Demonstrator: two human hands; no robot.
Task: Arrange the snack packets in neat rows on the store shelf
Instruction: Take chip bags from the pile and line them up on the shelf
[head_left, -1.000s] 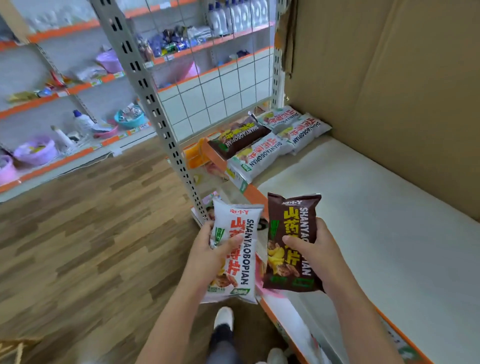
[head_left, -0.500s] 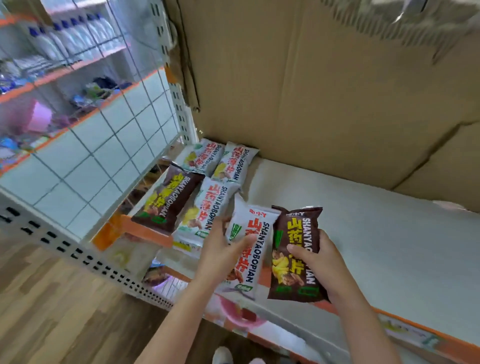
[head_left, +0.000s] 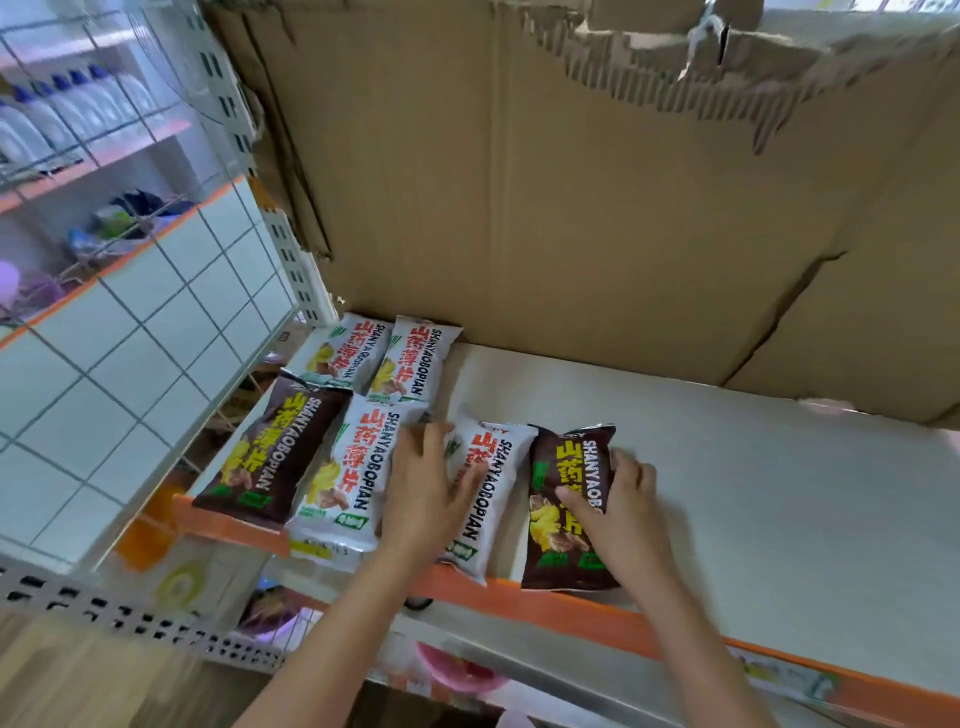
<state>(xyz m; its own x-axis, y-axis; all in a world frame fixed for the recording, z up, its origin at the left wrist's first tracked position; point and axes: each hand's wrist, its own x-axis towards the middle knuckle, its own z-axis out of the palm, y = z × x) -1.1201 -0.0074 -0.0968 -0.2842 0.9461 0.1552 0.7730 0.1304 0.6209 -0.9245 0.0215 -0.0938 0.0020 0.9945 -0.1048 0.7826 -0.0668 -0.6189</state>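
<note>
My left hand (head_left: 426, 493) grips a white snack packet (head_left: 496, 499), thumb across its front, and the packet lies on the white shelf (head_left: 753, 509) at the front edge. Just to its right my right hand (head_left: 621, 512) grips a brown snack packet (head_left: 563, 467), which also lies flat on the shelf. To the left lie a brown packet (head_left: 265, 452) and a white packet (head_left: 348, 467) in the front row. Behind them two white packets (head_left: 337, 351) (head_left: 410, 364) lie side by side against the back.
A cardboard sheet (head_left: 571, 208) forms the shelf's back wall. A wire grid panel (head_left: 130, 338) closes the left end. The orange front lip (head_left: 571, 610) runs below the packets. White shelf surface stretches to the right of my right hand. Lower shelves hold pink items.
Both hands moved forward from in front of the shelf and lowered the white and brown packets onto it, beside the packets lying there. The view swung from the aisle to the shelf.
</note>
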